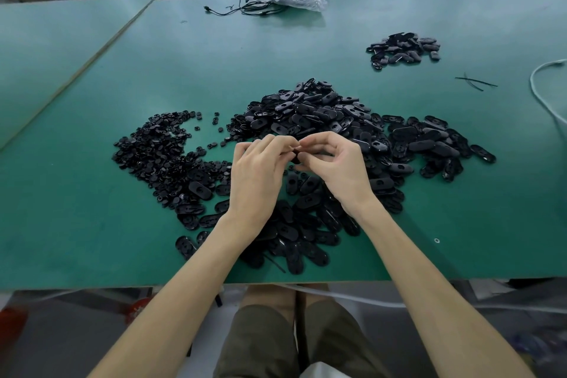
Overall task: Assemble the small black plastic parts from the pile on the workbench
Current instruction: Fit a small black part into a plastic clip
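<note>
Your left hand (259,172) and right hand (336,169), fingers curled, pinch small black part (296,158) above pile (306,120). Likely light, rigid, slick; grip by edges.

- Oval blk parts (322,113): glossy, elongated w/ rounded ends, ctr hole; heaped mid bench (92,239), spreading right and toward near edge.
- Small round blk parts (159,150): flat pile just left of ovals, few strays between.
- Smaller oval heap (403,50): far right, well apart.
- Single blk part (296,157): pinched between fingertips of left hand (257,172) and right hand (340,169), above main pile, mostly hidden.
</note>
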Action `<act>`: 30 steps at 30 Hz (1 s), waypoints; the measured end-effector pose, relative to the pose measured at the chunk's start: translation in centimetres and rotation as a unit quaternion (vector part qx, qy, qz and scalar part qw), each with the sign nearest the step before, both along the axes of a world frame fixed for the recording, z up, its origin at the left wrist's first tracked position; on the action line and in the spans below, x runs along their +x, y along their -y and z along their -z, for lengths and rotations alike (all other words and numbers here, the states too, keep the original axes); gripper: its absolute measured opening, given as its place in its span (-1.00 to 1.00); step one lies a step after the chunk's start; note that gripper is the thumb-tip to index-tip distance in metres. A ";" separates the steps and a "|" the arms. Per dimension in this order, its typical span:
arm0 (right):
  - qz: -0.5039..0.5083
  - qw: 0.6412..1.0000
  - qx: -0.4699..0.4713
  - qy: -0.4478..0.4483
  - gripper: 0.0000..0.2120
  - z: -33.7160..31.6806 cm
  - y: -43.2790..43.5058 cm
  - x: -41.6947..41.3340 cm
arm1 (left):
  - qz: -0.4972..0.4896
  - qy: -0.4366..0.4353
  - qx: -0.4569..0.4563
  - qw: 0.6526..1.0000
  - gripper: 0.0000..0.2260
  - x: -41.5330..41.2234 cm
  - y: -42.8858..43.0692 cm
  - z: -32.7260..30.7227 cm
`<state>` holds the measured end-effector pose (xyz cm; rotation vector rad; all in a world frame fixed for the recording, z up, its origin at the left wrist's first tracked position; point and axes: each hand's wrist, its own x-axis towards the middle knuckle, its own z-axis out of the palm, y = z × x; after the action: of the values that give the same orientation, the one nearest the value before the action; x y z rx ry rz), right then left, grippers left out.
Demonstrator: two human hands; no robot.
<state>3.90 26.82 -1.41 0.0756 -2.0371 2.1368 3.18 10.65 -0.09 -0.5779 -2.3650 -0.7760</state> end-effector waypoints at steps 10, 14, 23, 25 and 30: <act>-0.009 0.999 -0.032 -0.018 -0.77 -0.2 -0.1 0.1 | 0.027 0.109 0.115 0.987 -0.74 -0.4 0.3 -0.2; -0.001 0.998 -0.060 -0.026 -0.78 -0.5 -0.1 0.2 | 0.028 0.162 0.142 0.976 -0.77 -0.9 0.2 -0.1; -0.003 0.999 0.012 -0.052 -0.79 -0.5 -0.3 0.1 | 0.056 0.118 0.143 0.981 -0.91 -0.4 0.0 -0.4; -0.004 0.998 0.033 -0.049 -0.79 -0.4 -0.2 0.1 | 0.065 0.123 0.153 0.978 -0.90 -0.2 -0.1 -0.4; -0.006 0.997 0.055 -0.050 -0.79 -0.5 0.0 0.2 | 0.077 0.165 0.160 0.970 -0.92 -0.1 -0.1 -0.4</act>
<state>4.08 26.80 -0.87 0.2077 -2.1001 1.9829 3.09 10.73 0.31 -0.5302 -2.4302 -1.3878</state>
